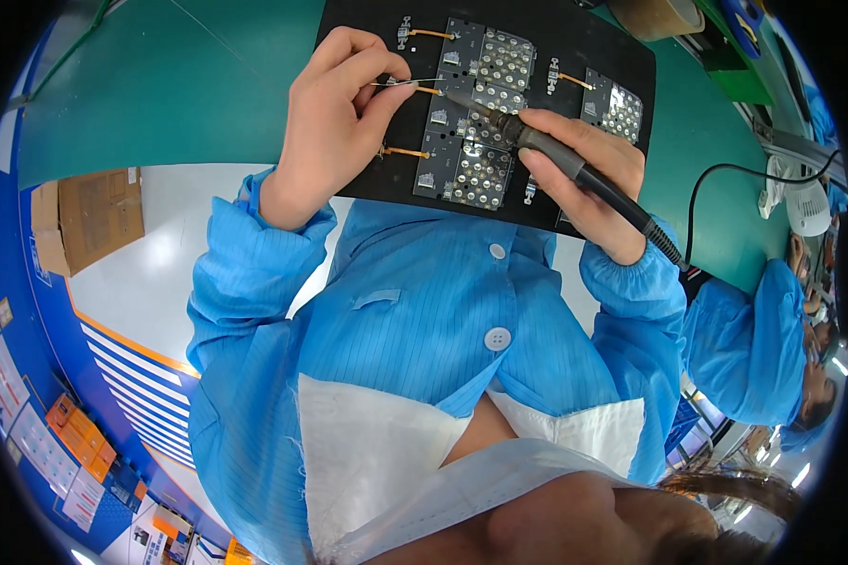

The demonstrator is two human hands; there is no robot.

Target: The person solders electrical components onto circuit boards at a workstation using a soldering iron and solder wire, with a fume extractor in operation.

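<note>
My left hand (334,118) is closed in a pinch on a thin silvery solder wire (424,81). The wire's end reaches to an orange ribbon lead (430,91) at the edge of the middle circuit board (442,121). My right hand (589,174) grips a soldering iron (622,202) by its black handle, with the tip pointing left, down at that lead's board end. Several dark boards with rows of round silvery domes lie on a black plate (565,28). Other orange leads (431,34) join small metal connectors (404,33) to the boards. My right fingers hide part of the right-hand boards.
Under the plate is a green work surface (217,104). A black cord (697,202) curves at the right, near a white device (807,207). Tape rolls (660,14) stand at the back right. A co-worker in blue (749,344) sits to the right; a cardboard box (99,221) is at left.
</note>
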